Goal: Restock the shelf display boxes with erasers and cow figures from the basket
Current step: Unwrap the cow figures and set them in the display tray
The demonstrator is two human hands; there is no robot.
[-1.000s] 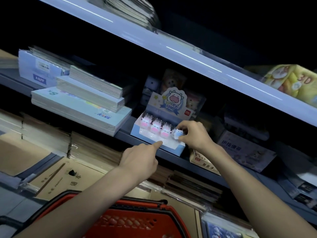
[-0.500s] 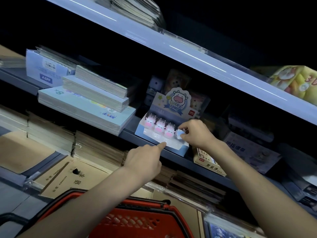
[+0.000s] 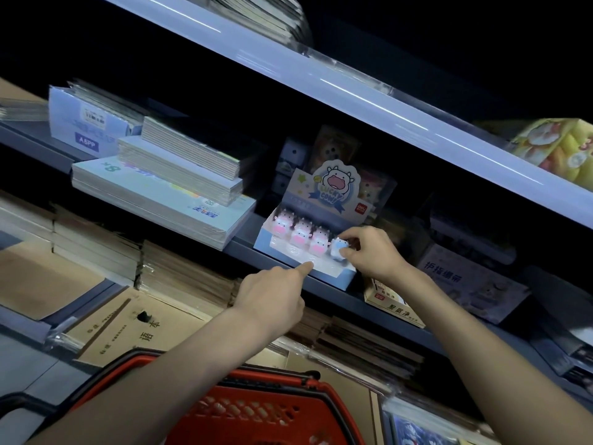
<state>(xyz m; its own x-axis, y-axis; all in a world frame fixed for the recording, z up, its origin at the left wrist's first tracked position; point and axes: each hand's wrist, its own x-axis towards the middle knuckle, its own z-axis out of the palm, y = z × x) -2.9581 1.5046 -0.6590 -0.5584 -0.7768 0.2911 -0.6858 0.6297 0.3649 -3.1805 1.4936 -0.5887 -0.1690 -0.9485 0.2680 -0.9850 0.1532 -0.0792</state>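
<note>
A pale blue "Lucky Cow" display box (image 3: 345, 281) stands on the middle shelf. Inside it, pink-and-white cow figures (image 3: 301, 234) stand in a row at the back. My right hand (image 3: 373, 252) pinches a blue cow figure (image 3: 337, 248) at the right end of that row. My left hand (image 3: 276, 295) has its fingers curled and its forefinger stretched out, the tip touching the box's front tray. The red basket (image 3: 256, 409) hangs below, under my left forearm; its contents are hidden.
Stacks of notebooks (image 3: 179, 175) lie left of the box on the same shelf (image 3: 385, 308). An eraser box (image 3: 390, 301) sits just right of it, under my right wrist. A lit shelf edge (image 3: 353, 88) runs overhead. Brown paper pads fill the lower shelf.
My right hand has kept hold of the blue cow and shifted it slightly at the row's right end. The left forefinger stays on the box front. The view has drifted a little.
</note>
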